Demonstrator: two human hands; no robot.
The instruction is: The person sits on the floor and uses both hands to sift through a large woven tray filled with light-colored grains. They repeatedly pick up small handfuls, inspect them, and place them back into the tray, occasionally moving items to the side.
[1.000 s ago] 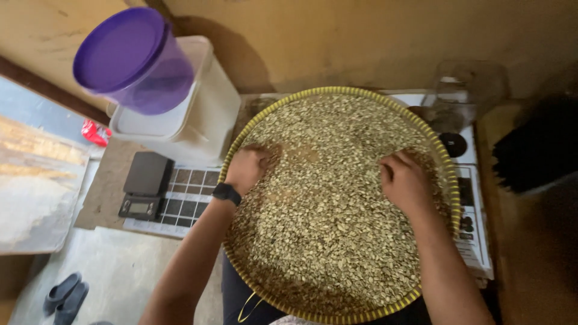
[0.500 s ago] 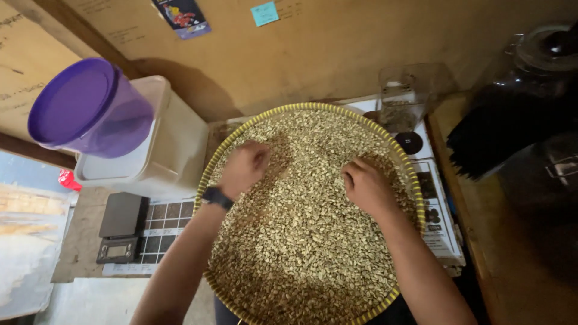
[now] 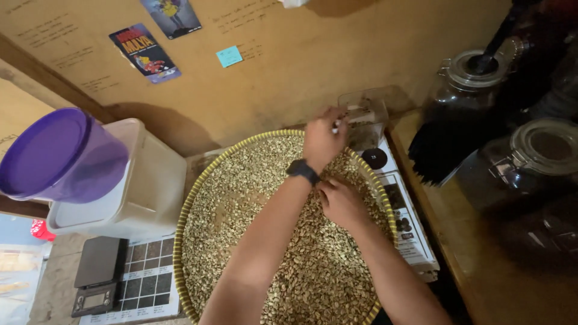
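Your round woven tray (image 3: 191,207) fills the middle of the view, spread with pale green beans (image 3: 265,180). Left of it: a white bin (image 3: 158,180) with a purple-lidded container (image 3: 60,153) on top, and a black scale (image 3: 96,275) on the table. Your left hand (image 3: 323,139) reaches across to the clear plastic container (image 3: 364,114) at the tray's far edge, fingertips pinched together on something small and pale. Your right hand (image 3: 342,201) rests on the beans, fingers curled; whether it grips anything I cannot tell.

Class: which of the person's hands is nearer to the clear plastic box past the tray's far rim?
Left. The left hand reaches across to the clear box, fingertips at its edge. The right hand rests lower, on the beans.
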